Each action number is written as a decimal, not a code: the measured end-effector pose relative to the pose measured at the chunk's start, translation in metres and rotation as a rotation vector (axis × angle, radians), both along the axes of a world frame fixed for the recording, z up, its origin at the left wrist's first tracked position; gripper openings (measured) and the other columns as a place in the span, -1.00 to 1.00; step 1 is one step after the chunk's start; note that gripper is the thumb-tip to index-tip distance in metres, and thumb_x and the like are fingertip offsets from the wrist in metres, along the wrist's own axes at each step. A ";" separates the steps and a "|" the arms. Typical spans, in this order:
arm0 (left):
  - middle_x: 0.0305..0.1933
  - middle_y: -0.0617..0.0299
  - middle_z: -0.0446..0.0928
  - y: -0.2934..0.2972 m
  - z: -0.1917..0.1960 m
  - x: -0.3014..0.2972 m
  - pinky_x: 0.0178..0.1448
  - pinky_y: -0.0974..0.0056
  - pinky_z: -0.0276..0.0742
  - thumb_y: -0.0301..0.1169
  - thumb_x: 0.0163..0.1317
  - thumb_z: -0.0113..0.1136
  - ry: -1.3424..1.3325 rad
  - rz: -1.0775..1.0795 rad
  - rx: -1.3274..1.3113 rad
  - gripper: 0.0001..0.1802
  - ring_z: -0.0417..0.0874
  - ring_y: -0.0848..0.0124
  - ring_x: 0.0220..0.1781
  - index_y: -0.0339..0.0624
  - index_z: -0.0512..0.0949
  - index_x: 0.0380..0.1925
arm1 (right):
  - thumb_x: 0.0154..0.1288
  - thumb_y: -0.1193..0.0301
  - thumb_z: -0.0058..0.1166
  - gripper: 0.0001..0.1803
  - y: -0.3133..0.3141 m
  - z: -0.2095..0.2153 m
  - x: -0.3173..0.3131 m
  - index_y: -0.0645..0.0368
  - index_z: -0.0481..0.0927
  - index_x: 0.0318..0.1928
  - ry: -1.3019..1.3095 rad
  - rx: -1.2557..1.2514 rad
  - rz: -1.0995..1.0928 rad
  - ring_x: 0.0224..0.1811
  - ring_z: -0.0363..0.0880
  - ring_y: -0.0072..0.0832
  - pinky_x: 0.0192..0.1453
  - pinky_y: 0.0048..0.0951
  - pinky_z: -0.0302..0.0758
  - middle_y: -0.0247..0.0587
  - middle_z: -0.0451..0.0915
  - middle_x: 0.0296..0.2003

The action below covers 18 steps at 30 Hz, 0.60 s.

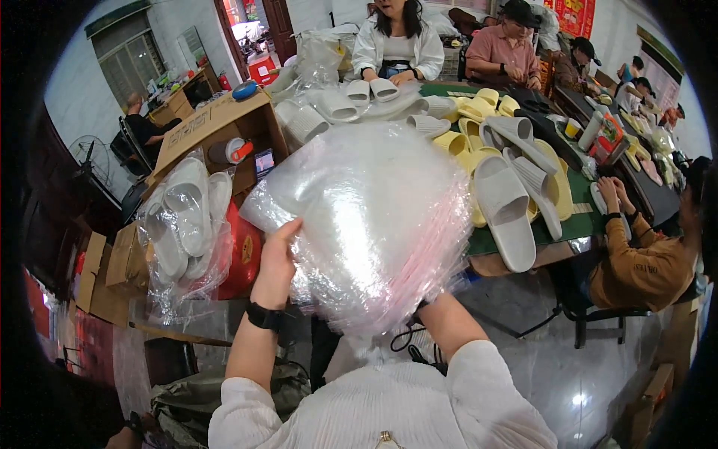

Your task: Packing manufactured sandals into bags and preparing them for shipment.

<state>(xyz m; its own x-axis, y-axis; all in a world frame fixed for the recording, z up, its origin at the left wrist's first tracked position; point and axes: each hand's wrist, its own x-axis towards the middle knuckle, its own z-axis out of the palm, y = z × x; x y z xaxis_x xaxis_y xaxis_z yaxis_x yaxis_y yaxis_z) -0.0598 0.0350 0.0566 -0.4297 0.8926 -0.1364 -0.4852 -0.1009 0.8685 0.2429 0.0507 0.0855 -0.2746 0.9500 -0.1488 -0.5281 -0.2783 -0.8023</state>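
A thick stack of clear plastic bags [374, 217] with pinkish edges along its right side is held up in front of me. My left hand [278, 254] grips its left edge, thumb on top and the other fingers out of sight beneath. My right forearm [451, 318] reaches under the stack's lower right side; the plastic hides that hand and its fingers. Just beyond the bags, pale grey slippers [505, 213] and yellow slippers [479, 105] lie piled on the green table top [490, 258].
On the left stands an open cardboard box [217, 123] holding a cup [228, 152] and a phone [263, 163]. Bagged slippers [187, 206] rest beside a red bag [245, 258]. Co-workers sit across the table and at the right, one in a brown sleeve [647, 258].
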 end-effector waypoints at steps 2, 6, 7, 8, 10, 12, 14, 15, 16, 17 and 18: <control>0.00 0.08 0.64 -0.009 0.017 0.001 0.21 0.22 0.54 -0.39 0.34 0.12 -0.049 -0.033 -0.028 -0.63 0.65 0.28 0.04 -0.38 0.54 0.08 | 0.44 0.15 0.01 -0.57 0.023 -0.002 -0.001 0.20 0.50 0.12 0.017 0.000 0.013 -0.12 0.62 -0.46 -0.02 -0.35 0.60 -0.22 0.62 -0.20; -0.01 0.10 0.63 -0.035 0.004 -0.018 0.20 0.26 0.53 -0.31 0.37 0.10 0.158 -0.053 0.005 -0.60 0.65 0.32 0.03 -0.37 0.53 0.08 | 0.44 0.15 0.02 -0.57 0.046 -0.015 0.009 0.20 0.50 0.12 0.045 0.021 0.048 -0.10 0.61 -0.48 -0.01 -0.35 0.59 -0.23 0.61 -0.19; 0.00 0.11 0.63 -0.039 -0.005 -0.024 0.19 0.28 0.52 -0.27 0.38 0.10 0.282 -0.024 0.074 -0.59 0.64 0.34 0.02 -0.36 0.53 0.09 | 0.44 0.15 0.02 -0.57 0.060 -0.016 0.014 0.20 0.50 0.12 0.053 0.027 0.067 -0.10 0.61 -0.49 0.00 -0.36 0.59 -0.23 0.61 -0.19; 0.00 0.11 0.63 -0.040 -0.012 -0.031 0.19 0.28 0.52 -0.27 0.38 0.10 0.279 -0.015 0.073 -0.59 0.64 0.34 0.02 -0.36 0.53 0.09 | 0.43 0.15 0.02 -0.57 0.072 -0.018 0.015 0.20 0.50 0.12 0.061 0.031 0.085 -0.09 0.60 -0.49 0.00 -0.36 0.58 -0.23 0.61 -0.19; 0.02 0.12 0.62 -0.031 -0.019 -0.039 0.18 0.27 0.53 -0.19 0.39 0.12 -0.036 -0.153 -0.084 -0.54 0.63 0.34 0.05 -0.34 0.51 0.12 | 0.43 0.16 0.02 -0.57 0.097 -0.016 -0.007 0.20 0.50 0.12 0.083 0.047 0.103 -0.09 0.60 -0.50 0.01 -0.36 0.58 -0.23 0.61 -0.19; 0.03 0.13 0.62 -0.027 -0.030 -0.033 0.15 0.25 0.55 -0.14 0.39 0.14 0.011 -0.082 -0.024 -0.50 0.64 0.33 0.04 -0.33 0.50 0.13 | 0.43 0.16 0.03 -0.57 0.092 -0.030 -0.012 0.20 0.50 0.11 0.105 0.056 0.123 -0.08 0.60 -0.51 0.02 -0.36 0.58 -0.24 0.61 -0.19; 0.00 0.11 0.64 -0.021 -0.035 -0.033 0.11 0.23 0.59 -0.14 0.41 0.12 -0.185 -0.024 -0.130 -0.52 0.67 0.29 -0.01 -0.33 0.51 0.11 | 0.43 0.16 0.03 -0.57 0.096 -0.047 -0.017 0.20 0.50 0.11 0.126 0.053 0.138 -0.07 0.59 -0.52 0.02 -0.37 0.57 -0.24 0.60 -0.19; -0.02 0.08 0.65 -0.014 -0.042 -0.042 0.10 0.21 0.61 -0.18 0.39 0.13 -0.214 -0.092 -0.188 -0.54 0.70 0.25 -0.06 -0.33 0.51 0.10 | 0.43 0.14 0.03 -0.58 0.101 -0.049 -0.020 0.19 0.53 0.10 0.108 -0.022 0.225 -0.05 0.57 -0.53 0.03 -0.41 0.55 -0.28 0.60 -0.15; -0.02 0.08 0.65 -0.015 -0.051 -0.046 0.10 0.21 0.61 -0.18 0.39 0.13 -0.212 -0.098 -0.196 -0.54 0.70 0.25 -0.06 -0.33 0.51 0.10 | 0.43 0.12 0.03 -0.58 0.103 -0.052 -0.022 0.17 0.56 0.08 0.091 -0.099 0.311 -0.03 0.56 -0.53 0.04 -0.45 0.53 -0.33 0.60 -0.11; -0.02 0.07 0.65 -0.019 -0.057 -0.047 0.09 0.18 0.62 -0.21 0.38 0.13 -0.151 -0.133 -0.168 -0.55 0.70 0.22 -0.06 -0.33 0.50 0.10 | 0.48 0.14 -0.03 -0.53 0.083 -0.024 -0.030 0.23 0.51 0.19 0.011 -0.003 0.359 0.07 0.54 -0.47 0.17 -0.41 0.48 -0.25 0.59 0.03; -0.02 0.06 0.65 -0.019 -0.058 -0.044 0.09 0.14 0.63 -0.23 0.37 0.12 -0.087 -0.181 -0.136 -0.55 0.70 0.20 -0.07 -0.34 0.49 0.11 | 0.50 0.14 -0.05 -0.50 0.068 -0.010 -0.033 0.25 0.48 0.23 0.052 0.131 0.372 0.11 0.54 -0.44 0.22 -0.41 0.45 -0.21 0.59 0.08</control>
<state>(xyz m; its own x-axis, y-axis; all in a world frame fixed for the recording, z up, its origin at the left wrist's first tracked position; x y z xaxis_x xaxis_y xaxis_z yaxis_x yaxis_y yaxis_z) -0.1041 0.0159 -0.0013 -0.2460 0.9249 -0.2897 -0.5583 0.1091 0.8224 0.2101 0.1189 0.0753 -0.6071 0.7945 -0.0097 -0.4513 -0.3548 -0.8188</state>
